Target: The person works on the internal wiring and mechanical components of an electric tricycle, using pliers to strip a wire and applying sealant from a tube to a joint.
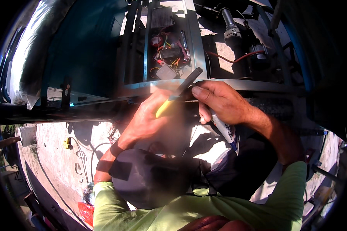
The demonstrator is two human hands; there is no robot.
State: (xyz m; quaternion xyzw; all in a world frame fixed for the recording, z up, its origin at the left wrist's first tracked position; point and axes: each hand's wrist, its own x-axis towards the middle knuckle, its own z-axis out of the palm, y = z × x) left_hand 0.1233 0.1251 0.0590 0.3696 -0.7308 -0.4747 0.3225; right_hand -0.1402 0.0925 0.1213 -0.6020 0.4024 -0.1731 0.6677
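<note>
My left hand [144,115] is closed around a yellow-and-black handled tool [166,106], its dark bar slanting up and to the right; its exact kind is not clear. Close by on the right, my right hand [223,99] pinches thumb against forefinger beside the bar, on a small dark piece I cannot make out. A white tube with a blue end [224,133] sticks out below the right palm, apparently tucked in its fingers. Both hands are just in front of a metal frame rail [158,85], above my bent knees.
Beyond the rail, a bundle of coloured wires with a black box [170,53] lies in the frame, beside a finned grey unit [162,17]. A red cable [235,61] crosses at the right. A yellow connector [68,143] lies on the ground at left, near a red bag [86,213].
</note>
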